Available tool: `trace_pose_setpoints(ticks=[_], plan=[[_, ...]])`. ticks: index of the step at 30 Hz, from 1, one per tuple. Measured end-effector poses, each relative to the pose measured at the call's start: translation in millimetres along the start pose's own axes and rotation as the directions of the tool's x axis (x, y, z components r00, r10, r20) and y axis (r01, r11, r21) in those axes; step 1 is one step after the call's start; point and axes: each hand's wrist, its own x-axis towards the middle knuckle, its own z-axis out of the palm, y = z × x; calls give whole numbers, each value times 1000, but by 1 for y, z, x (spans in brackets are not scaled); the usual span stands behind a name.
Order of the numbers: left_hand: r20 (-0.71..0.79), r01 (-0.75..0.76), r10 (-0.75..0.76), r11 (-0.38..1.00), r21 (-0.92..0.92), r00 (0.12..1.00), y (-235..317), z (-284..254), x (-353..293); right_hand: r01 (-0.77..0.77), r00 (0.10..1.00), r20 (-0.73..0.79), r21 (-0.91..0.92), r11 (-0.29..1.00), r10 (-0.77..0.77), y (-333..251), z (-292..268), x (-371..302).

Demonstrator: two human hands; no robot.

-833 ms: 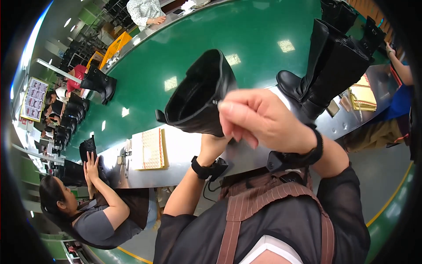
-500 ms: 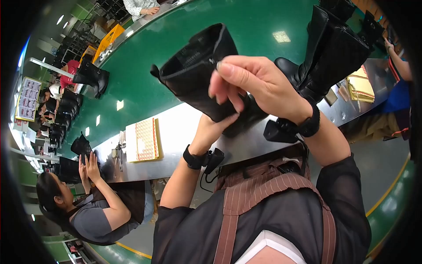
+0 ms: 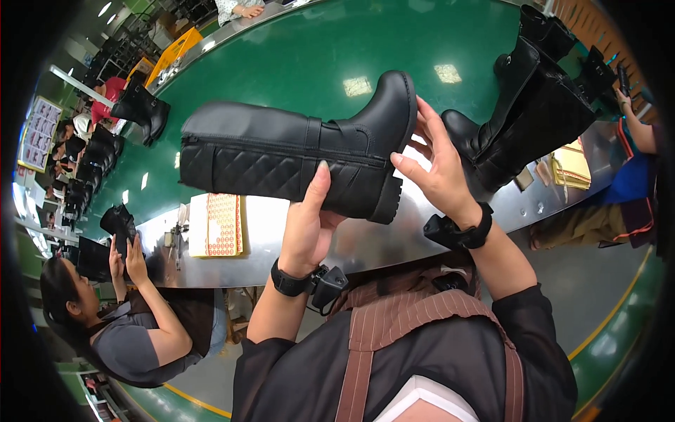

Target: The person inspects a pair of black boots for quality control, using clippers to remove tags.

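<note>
From my remote view, my left fingers (image 3: pixel 318 184) hold one black quilted leather boot (image 3: pixel 256 137) sideways; my right fingers (image 3: pixel 434 128) are spread wide at its sole. Two yellow-edged paper stacks (image 3: pixel 219 226) flank the fingers, one each side, on the silver metal desk (image 3: pixel 264 267).

Both arms reach in from the near side, elbows bent and set apart. The left forearm (image 3: pixel 275 309) rises toward the far side, its wrist (image 3: pixel 297 266) fairly straight. The left hand (image 3: pixel 308 228) is in a firm grip, its thumb (image 3: pixel 318 184) pointing far and pressing down, the other fingers mostly hidden. The right forearm (image 3: pixel 512 266) slants far and left, and the right hand (image 3: pixel 443 172) is cupped, its thumb (image 3: pixel 410 169) pointing left and spread away from the fingers (image 3: pixel 434 125), which stretch farther off, gently bent
</note>
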Motion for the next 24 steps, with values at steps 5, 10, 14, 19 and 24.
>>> trace_pose_setpoints(ticks=[5, 10, 14, 19, 24], plan=[[13, -68, 68, 994, 87, 998, -10, -7, -10, -14, 1000, 23, -62, 998, 15, -8, -8, 6], [16, -22, 21, 996, 83, 1000, -11, -12, -14, -22, 999, -39, 12, 1000, 22, -19, -18, 16], [35, -158, 154, 971, 179, 987, -18, -17, -17, -91, 996, 5, 42, 995, 91, -31, -31, 23], [82, -308, 304, 837, 453, 949, -20, -25, -25, -176, 984, 24, 66, 982, 174, -30, -48, 29], [218, -409, 352, 683, 605, 910, -24, -47, -26, -198, 979, 79, 157, 968, 188, -32, -55, 31]])
